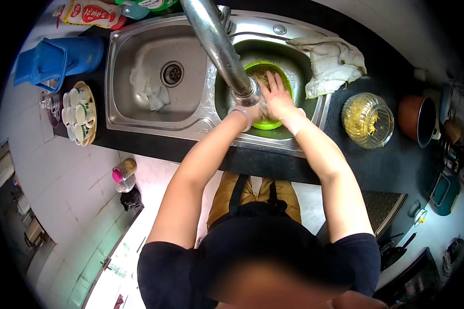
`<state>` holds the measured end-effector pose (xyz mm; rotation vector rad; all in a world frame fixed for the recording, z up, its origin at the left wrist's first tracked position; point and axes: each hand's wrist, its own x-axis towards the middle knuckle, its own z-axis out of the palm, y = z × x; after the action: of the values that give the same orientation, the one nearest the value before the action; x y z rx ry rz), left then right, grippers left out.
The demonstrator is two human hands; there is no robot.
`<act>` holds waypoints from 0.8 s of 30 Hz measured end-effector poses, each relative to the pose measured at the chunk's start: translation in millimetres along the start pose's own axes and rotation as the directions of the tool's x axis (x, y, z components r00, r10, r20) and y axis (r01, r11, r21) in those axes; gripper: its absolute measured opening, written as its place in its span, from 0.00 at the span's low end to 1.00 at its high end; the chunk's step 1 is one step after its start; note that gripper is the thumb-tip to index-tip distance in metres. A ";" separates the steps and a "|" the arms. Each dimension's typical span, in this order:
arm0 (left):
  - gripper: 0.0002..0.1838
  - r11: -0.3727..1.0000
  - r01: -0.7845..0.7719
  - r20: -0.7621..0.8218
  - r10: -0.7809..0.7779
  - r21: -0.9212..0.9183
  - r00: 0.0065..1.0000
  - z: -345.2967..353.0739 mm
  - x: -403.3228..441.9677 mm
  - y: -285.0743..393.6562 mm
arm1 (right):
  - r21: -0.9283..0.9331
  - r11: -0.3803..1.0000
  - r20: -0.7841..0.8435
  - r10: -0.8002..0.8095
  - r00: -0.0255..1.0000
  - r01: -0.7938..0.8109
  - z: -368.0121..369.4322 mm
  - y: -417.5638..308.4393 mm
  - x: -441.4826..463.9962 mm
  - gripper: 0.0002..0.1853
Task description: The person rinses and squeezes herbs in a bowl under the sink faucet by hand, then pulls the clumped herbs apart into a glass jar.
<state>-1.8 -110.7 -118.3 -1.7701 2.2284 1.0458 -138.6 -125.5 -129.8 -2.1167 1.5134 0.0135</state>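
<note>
A green basin (267,125) stands in the right bowl of the steel sink (216,98), with something brownish, too small to make out, in its upper part. My right hand (280,100) is over the basin, its fingers spread and pointing to the far side. Beside it, under the faucet (219,46), is my left hand (249,110); the faucet head hides most of its fingers. Water seems to run between the two hands. A bracelet is round my left wrist.
Left sink bowl (185,105) holds a white cloth (159,98). Another cloth (335,64) lies on the right rim. Farther right are a glass bowl (367,120) and a brown pot (410,117). Leftward stand a blue container (82,55) and a tray of cups (81,114).
</note>
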 end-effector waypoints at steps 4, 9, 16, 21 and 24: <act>0.27 0.991 0.118 0.126 -0.124 0.056 0.984 19.5 21.5 -4.8 | -0.185 0.979 0.234 -0.045 0.971 0.089 11.2 8.5 2.1 0.30; 0.28 0.808 0.106 0.190 0.007 -0.579 0.982 37.2 21.2 -37.5 | 0.437 0.890 0.058 0.119 0.991 -0.132 2.2 30.9 -1.1 0.26; 0.52 0.987 -0.157 -0.064 0.158 0.020 0.985 -13.2 -13.6 5.9 | -0.033 0.991 0.058 -0.130 0.990 0.132 -23.1 6.1 -20.0 0.46; 0.40 0.911 -0.112 -0.137 0.180 0.398 0.974 47.9 26.2 -23.2 | -0.230 0.955 -0.083 -0.211 0.974 0.187 56.6 37.8 -0.5 0.43; 0.30 0.965 -0.187 -0.091 0.206 0.182 0.974 45.6 32.7 -36.6 | 0.039 0.996 -0.050 -0.079 0.996 0.081 27.6 31.6 1.7 0.29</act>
<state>6.0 -114.5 -184.7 -1.5974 2.5183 0.7735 -157.9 -122.5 -167.0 -2.1578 1.4426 -0.0979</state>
